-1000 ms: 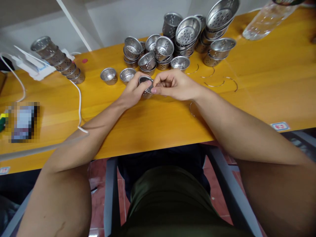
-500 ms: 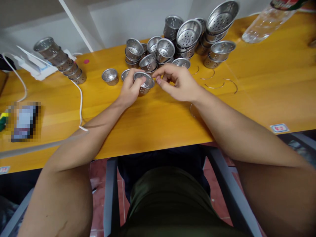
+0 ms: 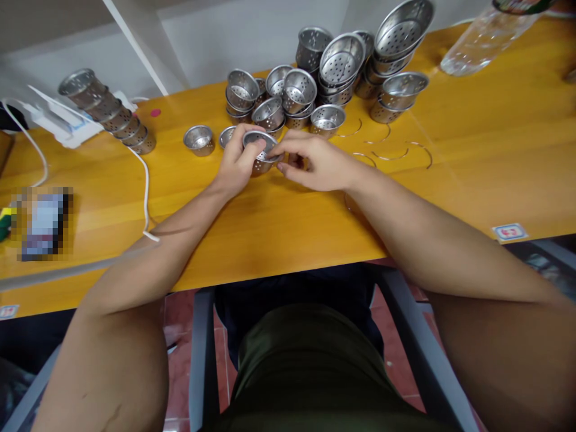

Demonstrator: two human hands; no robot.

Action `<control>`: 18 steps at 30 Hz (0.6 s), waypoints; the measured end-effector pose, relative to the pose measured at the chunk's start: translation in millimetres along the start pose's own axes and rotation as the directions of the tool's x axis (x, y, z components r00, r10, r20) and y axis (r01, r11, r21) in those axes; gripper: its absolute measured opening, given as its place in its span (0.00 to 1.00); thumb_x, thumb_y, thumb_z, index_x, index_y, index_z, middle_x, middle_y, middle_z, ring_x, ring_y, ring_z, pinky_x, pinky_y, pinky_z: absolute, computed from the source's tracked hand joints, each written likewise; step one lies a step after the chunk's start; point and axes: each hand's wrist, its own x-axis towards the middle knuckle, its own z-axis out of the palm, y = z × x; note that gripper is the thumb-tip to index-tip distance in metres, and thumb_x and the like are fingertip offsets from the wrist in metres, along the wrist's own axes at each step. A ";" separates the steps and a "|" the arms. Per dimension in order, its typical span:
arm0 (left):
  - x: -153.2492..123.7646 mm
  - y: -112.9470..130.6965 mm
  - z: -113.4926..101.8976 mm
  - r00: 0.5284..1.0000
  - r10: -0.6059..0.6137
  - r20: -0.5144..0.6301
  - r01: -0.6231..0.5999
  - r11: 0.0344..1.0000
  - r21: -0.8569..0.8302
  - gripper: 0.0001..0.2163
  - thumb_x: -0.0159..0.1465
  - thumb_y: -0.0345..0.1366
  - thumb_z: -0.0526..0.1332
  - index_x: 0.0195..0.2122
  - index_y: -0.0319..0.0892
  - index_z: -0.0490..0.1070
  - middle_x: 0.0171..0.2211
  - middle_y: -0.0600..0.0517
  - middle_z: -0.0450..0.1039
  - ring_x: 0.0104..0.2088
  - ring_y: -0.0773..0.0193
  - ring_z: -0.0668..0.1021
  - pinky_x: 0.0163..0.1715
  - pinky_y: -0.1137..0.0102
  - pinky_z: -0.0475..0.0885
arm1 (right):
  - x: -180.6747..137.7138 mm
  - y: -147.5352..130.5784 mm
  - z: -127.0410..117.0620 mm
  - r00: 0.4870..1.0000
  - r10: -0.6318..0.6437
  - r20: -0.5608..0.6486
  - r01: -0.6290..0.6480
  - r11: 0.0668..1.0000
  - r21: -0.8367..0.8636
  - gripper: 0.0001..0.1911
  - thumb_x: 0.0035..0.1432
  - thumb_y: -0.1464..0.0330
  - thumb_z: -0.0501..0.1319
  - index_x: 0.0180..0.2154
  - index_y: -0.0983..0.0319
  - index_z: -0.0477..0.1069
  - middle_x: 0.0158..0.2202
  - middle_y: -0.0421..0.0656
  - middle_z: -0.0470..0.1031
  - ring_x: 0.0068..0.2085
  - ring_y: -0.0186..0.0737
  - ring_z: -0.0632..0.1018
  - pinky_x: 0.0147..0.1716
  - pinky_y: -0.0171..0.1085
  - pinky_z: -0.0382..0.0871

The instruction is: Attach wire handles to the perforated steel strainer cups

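The left hand (image 3: 238, 163) grips a small perforated stainless-steel strainer cup (image 3: 261, 150) just above the yellow wooden tabletop (image 3: 279, 222), fingers curled around its wall, mouth tilted up and away from the person. The right hand (image 3: 317, 161) meets the cup from the right, thumb and forefinger pinched at its rim; whether they hold a wire cannot be told. The cup lies between both hands, closer to the left palm. Thin curved wire handles (image 3: 398, 153) lie loose to the right. A heap of similar perforated cups (image 3: 333, 78) stands behind; a nested row of cups (image 3: 108, 111) lies far left.
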 end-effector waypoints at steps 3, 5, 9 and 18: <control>0.6 -1.4 1.5 1.000 0.020 0.005 -0.020 1.000 0.007 0.38 0.81 0.82 0.65 0.62 0.50 0.84 0.59 0.47 0.91 0.63 0.43 0.90 0.72 0.47 0.87 | -0.2 1.9 2.8 0.999 -0.035 0.014 0.035 0.999 0.018 0.16 0.88 0.62 0.70 0.69 0.58 0.84 0.58 0.48 0.82 0.48 0.45 0.83 0.54 0.45 0.84; 1.3 -4.1 3.4 0.999 0.032 0.000 -0.032 0.999 0.005 0.41 0.79 0.86 0.63 0.62 0.51 0.84 0.59 0.48 0.91 0.62 0.44 0.90 0.71 0.46 0.88 | -0.1 2.8 3.6 0.999 -0.045 0.015 0.045 0.999 0.020 0.17 0.88 0.62 0.70 0.70 0.58 0.84 0.58 0.47 0.82 0.47 0.44 0.82 0.53 0.44 0.82; 2.4 -6.6 7.3 0.999 0.052 0.003 -0.052 0.998 -0.040 0.39 0.77 0.88 0.63 0.62 0.58 0.82 0.58 0.52 0.93 0.58 0.48 0.88 0.65 0.45 0.89 | 0.7 4.6 4.1 0.998 -0.053 0.017 0.053 0.998 0.017 0.17 0.89 0.60 0.69 0.70 0.58 0.85 0.56 0.47 0.82 0.47 0.44 0.81 0.52 0.43 0.81; 2.4 2.6 4.6 0.998 -0.014 0.065 0.016 1.000 -0.026 0.42 0.74 0.91 0.62 0.62 0.58 0.80 0.57 0.53 0.92 0.57 0.51 0.87 0.64 0.47 0.89 | 0.2 9.3 6.5 0.997 -0.063 0.047 0.060 0.997 0.045 0.21 0.89 0.59 0.70 0.73 0.60 0.84 0.57 0.49 0.85 0.47 0.45 0.81 0.54 0.46 0.83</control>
